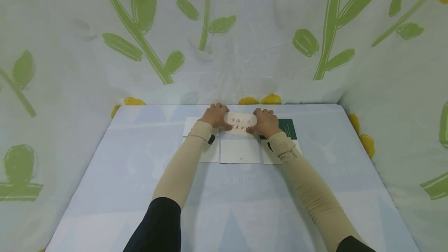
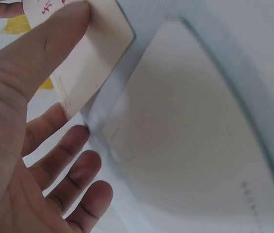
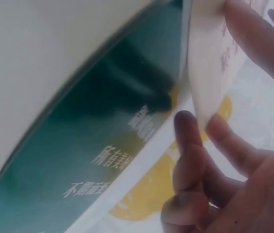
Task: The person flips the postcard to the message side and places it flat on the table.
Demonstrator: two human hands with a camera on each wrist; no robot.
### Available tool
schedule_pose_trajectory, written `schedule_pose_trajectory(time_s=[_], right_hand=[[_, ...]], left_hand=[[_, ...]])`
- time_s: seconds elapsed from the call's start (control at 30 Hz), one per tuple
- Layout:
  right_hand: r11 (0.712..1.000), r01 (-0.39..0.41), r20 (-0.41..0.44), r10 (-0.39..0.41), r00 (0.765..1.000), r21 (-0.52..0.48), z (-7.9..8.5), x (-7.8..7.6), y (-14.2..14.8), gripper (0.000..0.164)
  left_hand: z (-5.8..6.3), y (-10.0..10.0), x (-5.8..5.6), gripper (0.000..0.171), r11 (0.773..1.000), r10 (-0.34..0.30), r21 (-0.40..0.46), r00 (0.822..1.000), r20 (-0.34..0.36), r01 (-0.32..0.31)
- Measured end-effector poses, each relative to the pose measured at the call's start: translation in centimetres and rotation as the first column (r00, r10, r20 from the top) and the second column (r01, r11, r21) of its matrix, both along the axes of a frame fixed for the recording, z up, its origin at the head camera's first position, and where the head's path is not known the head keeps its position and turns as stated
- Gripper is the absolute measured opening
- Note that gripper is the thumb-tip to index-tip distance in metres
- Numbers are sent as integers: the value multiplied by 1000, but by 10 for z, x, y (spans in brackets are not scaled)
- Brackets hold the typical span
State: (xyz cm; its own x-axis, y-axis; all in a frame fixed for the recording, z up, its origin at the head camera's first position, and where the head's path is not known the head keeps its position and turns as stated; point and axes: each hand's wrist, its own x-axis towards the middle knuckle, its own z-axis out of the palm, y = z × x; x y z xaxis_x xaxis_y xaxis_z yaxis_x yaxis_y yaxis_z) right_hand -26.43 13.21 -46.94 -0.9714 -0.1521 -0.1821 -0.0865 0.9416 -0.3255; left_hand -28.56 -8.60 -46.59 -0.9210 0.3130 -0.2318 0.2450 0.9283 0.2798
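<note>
A cream card [image 1: 240,121] printed with reddish Chinese characters is held between both hands at the far side of the table. My left hand [image 1: 216,116] pinches its left end, thumb [image 2: 54,41] across the printed face and index finger behind the edge; the other fingers are spread apart. At the opposite end, my right hand [image 1: 266,123] pinches the card between thumb and index finger. In the right wrist view the card is tilted up beside a dark green card [image 3: 93,131] with pale characters. A white card [image 2: 176,121] lies below the left hand.
Cards lie in two rows on the pale blue table [image 1: 238,197]. The front row has a middle white card [image 1: 240,151] and a right white card [image 1: 273,158]; another white card [image 1: 190,125] is at back left. A flower-patterned cloth wall [image 1: 259,61] rises behind the table.
</note>
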Motion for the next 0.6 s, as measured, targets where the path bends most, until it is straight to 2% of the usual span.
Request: schedule_pose_trajectory(time_s=[0.37,0.5,0.6], right_hand=[[997,20,-80,-25,996,-71,-5,6,1,85],[998,-2,-123,-6,992,-66,-3,9,0,88],[998,-29,-149,20,989,-58,-1,12,1,85]], left_hand=[[-4,1,9,82,993,62,103,997,-46,-57],[-3,-2,12,82,987,93,136,994,-49,-86],[-3,-4,15,81,987,92,141,994,-65,-82]])
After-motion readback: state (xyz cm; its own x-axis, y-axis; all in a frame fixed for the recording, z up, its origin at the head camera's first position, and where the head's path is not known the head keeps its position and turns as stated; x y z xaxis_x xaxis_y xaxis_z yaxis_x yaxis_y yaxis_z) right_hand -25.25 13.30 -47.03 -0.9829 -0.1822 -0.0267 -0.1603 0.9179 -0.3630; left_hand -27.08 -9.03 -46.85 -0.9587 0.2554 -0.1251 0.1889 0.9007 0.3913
